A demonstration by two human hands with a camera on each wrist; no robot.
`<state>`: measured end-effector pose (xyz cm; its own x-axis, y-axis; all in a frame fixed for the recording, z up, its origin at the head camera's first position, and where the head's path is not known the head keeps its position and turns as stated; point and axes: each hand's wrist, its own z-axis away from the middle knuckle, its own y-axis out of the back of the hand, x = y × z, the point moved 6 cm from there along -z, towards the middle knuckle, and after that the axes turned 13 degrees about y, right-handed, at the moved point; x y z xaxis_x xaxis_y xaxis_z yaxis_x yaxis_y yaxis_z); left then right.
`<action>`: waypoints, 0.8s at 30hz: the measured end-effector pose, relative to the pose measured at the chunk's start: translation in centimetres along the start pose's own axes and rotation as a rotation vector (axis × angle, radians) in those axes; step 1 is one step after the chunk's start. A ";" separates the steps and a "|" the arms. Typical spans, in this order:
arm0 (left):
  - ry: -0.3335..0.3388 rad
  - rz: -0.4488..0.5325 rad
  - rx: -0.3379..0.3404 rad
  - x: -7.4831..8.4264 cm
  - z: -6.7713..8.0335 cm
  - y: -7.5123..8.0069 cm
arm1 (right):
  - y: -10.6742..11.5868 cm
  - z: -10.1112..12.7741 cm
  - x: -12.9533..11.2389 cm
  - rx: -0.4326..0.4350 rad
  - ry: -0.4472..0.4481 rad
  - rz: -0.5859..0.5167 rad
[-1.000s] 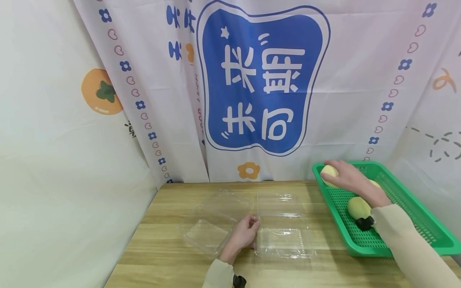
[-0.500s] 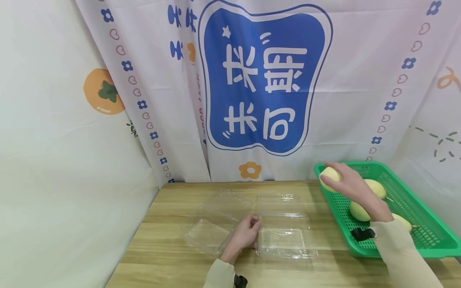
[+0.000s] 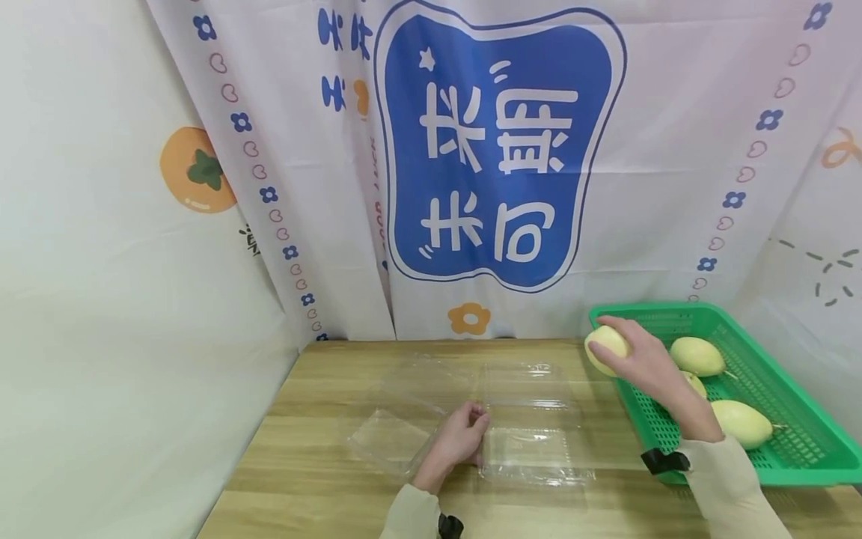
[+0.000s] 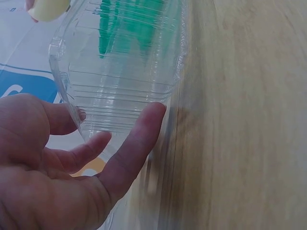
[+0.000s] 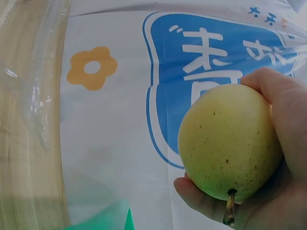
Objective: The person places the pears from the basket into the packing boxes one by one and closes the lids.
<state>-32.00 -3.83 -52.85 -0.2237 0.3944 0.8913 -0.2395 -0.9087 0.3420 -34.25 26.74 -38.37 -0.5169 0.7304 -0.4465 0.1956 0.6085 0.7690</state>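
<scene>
One round, pale-yellow pear, brown-speckled and woody-stemmed, sits gripped in my right hand near the left rim of the perforated green plastic basket, where three smooth pears lie. My left hand holds the side of a clear, ridged plastic clamshell on the wood-grained table.

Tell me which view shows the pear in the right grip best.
The right wrist view: the pear in the right grip appears large, with its stem showing. The head view shows it small and partly covered; the left wrist view only part, cut off at the top.
</scene>
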 end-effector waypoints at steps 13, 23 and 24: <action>0.001 0.019 0.009 -0.1 -0.1 0.0 | -1.0 1.0 -1.8 0.019 0.038 -0.015; -0.002 -0.015 0.032 0.0 -0.2 0.0 | -2.3 1.5 -2.7 0.027 0.068 -0.036; 0.002 -0.012 0.032 0.0 -0.2 0.0 | -2.4 1.6 -2.8 0.026 0.071 -0.036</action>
<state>-32.16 -3.84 -52.93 -0.2227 0.4051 0.8867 -0.2115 -0.9080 0.3618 -31.97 23.72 -39.75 -0.5813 0.6849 -0.4394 0.1973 0.6425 0.7404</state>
